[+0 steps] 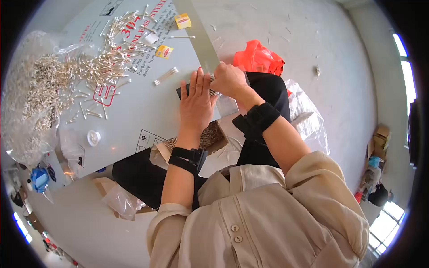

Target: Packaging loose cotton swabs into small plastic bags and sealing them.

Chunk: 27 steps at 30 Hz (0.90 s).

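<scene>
My left hand (196, 100) lies flat with its fingers stretched out across a dark flat piece (180, 92) at the right edge of the table. Just beside its fingers is a small row of cotton swabs (213, 85). Curled fingers of my right hand (230, 80) close on the ends of these swabs; the fingertips are partly hidden. Below that hand, clear plastic (228, 106) hangs at the table edge. A small bundle of swabs (166, 76) rests on the table to the left. Farther left spreads a large loose pile of cotton swabs (100, 67).
A big clear bag of swabs (33, 94) stands at the far left. Yellow packets (164, 52) and a round white container (93, 138) are on the table. An open box of swabs (214, 136) sits by my lap. Red (259, 57) and white bags (308, 118) lie right.
</scene>
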{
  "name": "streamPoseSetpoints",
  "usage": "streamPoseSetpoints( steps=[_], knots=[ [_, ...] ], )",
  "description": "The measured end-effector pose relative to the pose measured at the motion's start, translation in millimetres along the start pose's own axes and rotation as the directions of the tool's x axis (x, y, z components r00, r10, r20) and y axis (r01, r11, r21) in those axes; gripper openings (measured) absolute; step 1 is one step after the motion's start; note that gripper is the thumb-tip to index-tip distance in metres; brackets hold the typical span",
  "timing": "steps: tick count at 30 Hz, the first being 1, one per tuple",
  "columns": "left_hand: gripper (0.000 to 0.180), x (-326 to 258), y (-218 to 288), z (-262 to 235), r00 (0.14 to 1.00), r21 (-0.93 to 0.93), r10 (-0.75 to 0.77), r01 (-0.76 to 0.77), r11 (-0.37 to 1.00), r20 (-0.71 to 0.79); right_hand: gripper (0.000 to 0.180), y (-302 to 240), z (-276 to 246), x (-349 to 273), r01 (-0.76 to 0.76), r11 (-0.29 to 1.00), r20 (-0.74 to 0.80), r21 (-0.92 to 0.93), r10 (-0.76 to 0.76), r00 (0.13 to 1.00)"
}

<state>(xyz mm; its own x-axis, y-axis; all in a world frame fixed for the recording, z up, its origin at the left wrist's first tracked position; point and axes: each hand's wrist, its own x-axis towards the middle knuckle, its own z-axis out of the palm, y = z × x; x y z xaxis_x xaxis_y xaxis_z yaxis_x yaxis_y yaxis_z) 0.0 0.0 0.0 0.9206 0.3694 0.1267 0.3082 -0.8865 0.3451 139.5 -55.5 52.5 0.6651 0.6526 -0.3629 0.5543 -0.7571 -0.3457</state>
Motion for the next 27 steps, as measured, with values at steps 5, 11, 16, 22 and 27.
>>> streamPoseSetpoints(
  steps=[5,11,16,22,27],
  knots=[
    [0.063,3.2,2.5,4.1,0.999,0.047,-0.008,0.009,0.999,-0.035,0.023,3.0,1.2,1.5,0.067,0.998,-0.009,0.001,-0.067,0.998],
    [0.072,8.4,4.1,-3.1,0.998,0.052,0.039,-0.037,0.998,-0.039,0.021,1.9,-2.0,-1.7,0.082,0.997,0.022,-0.006,-0.081,0.996],
    [0.083,10.6,13.1,-7.1,0.996,-0.04,0.08,-0.081,0.996,-0.025,0.02,3.4,-1.6,-1.1,0.074,0.997,-0.001,0.028,-0.074,0.997],
    [0.081,9.9,14.4,-2.5,0.996,-0.127,0.03,-0.04,0.991,-0.082,0.022,8.3,1.6,-4.4,0.048,0.984,-0.055,0.169,-0.039,0.998],
    [0.066,13.0,-7.5,5.2,0.919,-0.635,-0.221,-0.04,0.771,-0.326,0.017,17.1,8.4,-5.9,0.086,0.987,-0.104,0.136,-0.073,0.992]
  ],
)
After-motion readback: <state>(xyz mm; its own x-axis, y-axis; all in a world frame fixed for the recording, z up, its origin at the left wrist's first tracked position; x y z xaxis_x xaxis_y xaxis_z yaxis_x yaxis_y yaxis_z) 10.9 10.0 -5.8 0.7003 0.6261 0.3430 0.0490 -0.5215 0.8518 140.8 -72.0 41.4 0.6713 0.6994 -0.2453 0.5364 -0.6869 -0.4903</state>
